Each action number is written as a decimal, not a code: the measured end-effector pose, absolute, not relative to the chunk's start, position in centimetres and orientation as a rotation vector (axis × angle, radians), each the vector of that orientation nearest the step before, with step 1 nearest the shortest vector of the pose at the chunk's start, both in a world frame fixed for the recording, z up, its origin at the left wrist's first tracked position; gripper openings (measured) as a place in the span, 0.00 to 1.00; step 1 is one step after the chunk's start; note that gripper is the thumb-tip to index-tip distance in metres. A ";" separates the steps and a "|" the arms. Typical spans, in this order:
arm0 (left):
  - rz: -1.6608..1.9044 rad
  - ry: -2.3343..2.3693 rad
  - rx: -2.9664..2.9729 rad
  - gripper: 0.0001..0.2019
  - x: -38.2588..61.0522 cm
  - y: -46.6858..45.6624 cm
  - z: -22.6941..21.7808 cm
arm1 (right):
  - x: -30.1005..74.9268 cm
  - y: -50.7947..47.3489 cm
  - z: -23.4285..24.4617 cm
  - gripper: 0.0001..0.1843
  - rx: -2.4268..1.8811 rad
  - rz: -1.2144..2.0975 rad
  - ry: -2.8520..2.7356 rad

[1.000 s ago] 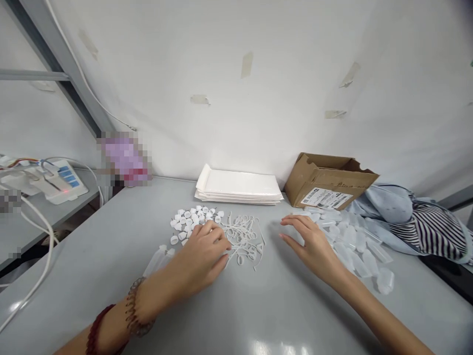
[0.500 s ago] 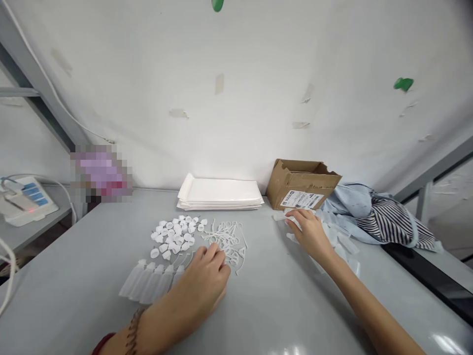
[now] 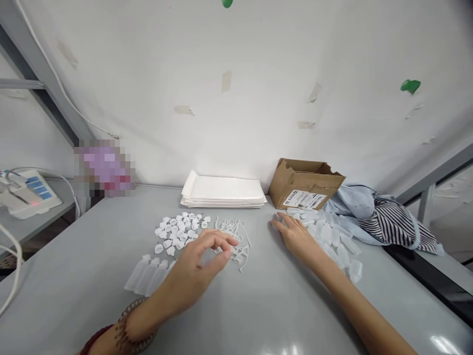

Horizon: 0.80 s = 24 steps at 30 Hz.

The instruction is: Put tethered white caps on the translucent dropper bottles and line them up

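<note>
Left hand (image 3: 201, 264) hovers, fingers (image 3: 225, 241) loosely curled with a narrow gap, holding nothing I can see. The tangle of white ring straps (image 3: 236, 234) lies just beyond those fingertips, nearer this hand. The caps (image 3: 177, 230) are heaped just left of them, too many to count. 4 capped bottles (image 3: 148, 273) lie in a row by the wrist, long axes pointing away. Right hand (image 3: 295, 237) lies flat on the table (image 3: 258, 305), fingers spread, touching the loose bottles (image 3: 332, 239) on its right. 1 cardboard box (image 3: 305, 183) sits beyond.

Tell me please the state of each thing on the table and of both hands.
Left hand, fingers curled, over the rings.
Right hand, open, palm down beside loose bottles.
Cardboard box, open.
Caps, scattered loose.
Row of bottles, lying down.
Envelopes, stacked flat.
Cloth, crumpled.
</note>
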State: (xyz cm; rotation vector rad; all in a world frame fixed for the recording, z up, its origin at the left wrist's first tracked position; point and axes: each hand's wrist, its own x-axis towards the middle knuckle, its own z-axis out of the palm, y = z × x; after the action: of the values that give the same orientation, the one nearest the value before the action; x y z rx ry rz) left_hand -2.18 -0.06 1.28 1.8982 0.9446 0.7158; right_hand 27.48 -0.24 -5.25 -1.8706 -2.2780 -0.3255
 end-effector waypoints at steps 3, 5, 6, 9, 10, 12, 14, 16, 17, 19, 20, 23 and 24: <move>0.649 0.946 1.524 0.11 -2.4 0.4 1.8 | 27.7 -0.1 -5.6 0.29 -1.843 -0.310 -2.272; 0.661 0.897 1.316 0.11 -2.4 0.7 1.8 | 27.7 -0.2 -5.6 0.27 -1.806 -0.290 -2.271; 0.679 0.857 1.225 0.11 -2.3 0.8 1.8 | 27.6 -0.2 -5.6 0.26 -1.779 -0.274 -2.275; 0.724 0.746 1.028 0.11 -2.3 1.0 1.5 | 26.9 -0.5 -5.5 0.24 -1.679 -0.208 -2.288; 0.732 0.725 1.003 0.10 -2.3 1.1 1.4 | 26.5 -0.6 -5.4 0.24 -1.648 -0.184 -2.288; 0.739 0.702 0.997 0.10 -2.3 1.1 1.4 | 26.0 -0.8 -5.5 0.23 -1.610 -0.148 -2.266; 0.739 0.705 1.019 0.11 -2.3 1.1 1.4 | 25.8 -0.8 -5.7 0.20 -1.610 -0.135 -2.211; 0.730 0.727 1.048 0.11 -2.3 1.0 1.4 | 26.0 -0.7 -6.0 0.18 -1.638 -0.135 -2.132; 0.725 0.736 1.064 0.11 -2.3 0.9 1.4 | 26.3 -0.5 -6.1 0.17 -1.657 -0.135 -2.090; 0.719 0.742 1.094 0.11 -2.3 0.8 1.3 | 26.8 -0.3 -6.2 0.16 -1.694 -0.129 -2.012; 0.721 0.739 1.102 0.12 -2.4 0.8 1.3 | 27.0 -0.2 -6.2 0.16 -1.711 -0.122 -1.978; 0.729 0.755 1.106 0.11 -2.5 0.7 1.0 | 27.4 -0.1 -6.0 0.16 -1.765 -0.094 -1.905; 0.730 0.772 1.111 0.11 -2.5 0.6 0.9 | 27.4 -0.2 -5.9 0.16 -1.784 -0.082 -1.890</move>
State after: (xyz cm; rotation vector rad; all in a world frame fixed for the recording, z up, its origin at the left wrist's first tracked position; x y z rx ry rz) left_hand -2.51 0.64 0.86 1.1106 0.7717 0.7299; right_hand 27.35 -0.15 -5.91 -1.7839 -1.8900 -0.0819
